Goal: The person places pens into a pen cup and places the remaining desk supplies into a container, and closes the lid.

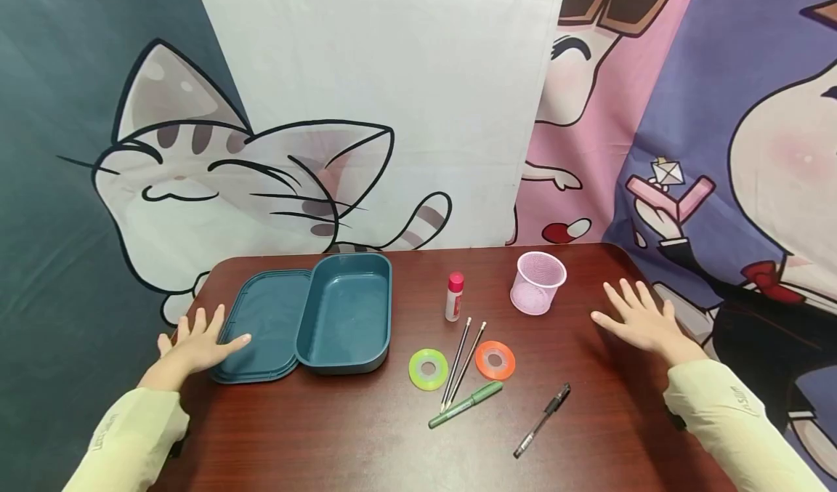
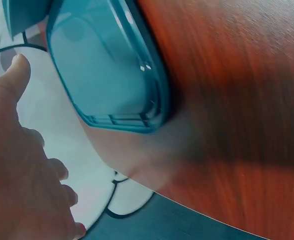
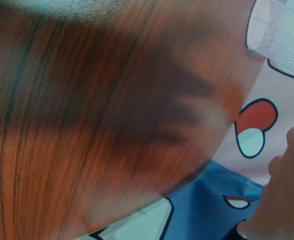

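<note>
My left hand [image 1: 195,348], fingers spread, is held by the left edge of a flat teal lid [image 1: 264,325], holding nothing. A deep teal box [image 1: 345,314] stands against the lid's right side. On the right, my right hand [image 1: 644,321] hovers with spread fingers over the table, nearest to a pink mesh pen cup [image 1: 532,288]. Between the hands lie a glue stick [image 1: 454,297] standing upright, two pencils [image 1: 455,365], a green tape roll [image 1: 428,369], an orange tape roll [image 1: 495,360], a green pen [image 1: 466,405] and a black pen [image 1: 542,419].
The brown wooden table [image 1: 366,441] has rounded far corners. A cartoon-printed cloth [image 1: 425,114] hangs directly behind its far edge. In the right wrist view, the hand's shadow falls on the tabletop [image 3: 87,100].
</note>
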Action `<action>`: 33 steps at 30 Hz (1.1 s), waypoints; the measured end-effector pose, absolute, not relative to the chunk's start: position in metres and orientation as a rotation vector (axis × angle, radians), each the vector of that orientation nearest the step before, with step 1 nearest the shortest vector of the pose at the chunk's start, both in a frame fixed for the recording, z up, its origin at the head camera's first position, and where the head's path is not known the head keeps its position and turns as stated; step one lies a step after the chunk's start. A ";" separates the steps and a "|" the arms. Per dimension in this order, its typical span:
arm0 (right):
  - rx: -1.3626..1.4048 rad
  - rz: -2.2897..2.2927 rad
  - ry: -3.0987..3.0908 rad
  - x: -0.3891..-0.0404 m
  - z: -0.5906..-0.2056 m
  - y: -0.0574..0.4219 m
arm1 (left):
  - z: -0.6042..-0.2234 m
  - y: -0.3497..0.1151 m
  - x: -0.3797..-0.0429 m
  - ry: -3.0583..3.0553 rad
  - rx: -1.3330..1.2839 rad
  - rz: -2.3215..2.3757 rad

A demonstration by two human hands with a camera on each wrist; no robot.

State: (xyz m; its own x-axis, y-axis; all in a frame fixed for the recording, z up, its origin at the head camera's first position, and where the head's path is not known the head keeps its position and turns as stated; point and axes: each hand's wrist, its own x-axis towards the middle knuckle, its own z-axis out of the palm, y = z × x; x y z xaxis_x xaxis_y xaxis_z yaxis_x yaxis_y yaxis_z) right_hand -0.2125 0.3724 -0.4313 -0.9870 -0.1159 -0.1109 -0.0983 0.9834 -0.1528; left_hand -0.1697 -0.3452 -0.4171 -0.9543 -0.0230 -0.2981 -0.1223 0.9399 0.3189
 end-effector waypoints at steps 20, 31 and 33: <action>-0.310 -0.609 3.163 -0.231 -0.410 0.352 | -0.399 -0.261 -0.194 2.982 0.245 0.466; -0.250 -0.950 3.129 -0.250 -0.410 0.326 | -0.408 -0.203 -0.196 3.120 0.544 0.591; -0.244 -0.988 3.130 -0.254 -0.411 0.323 | -0.410 -0.192 -0.195 3.130 0.611 0.640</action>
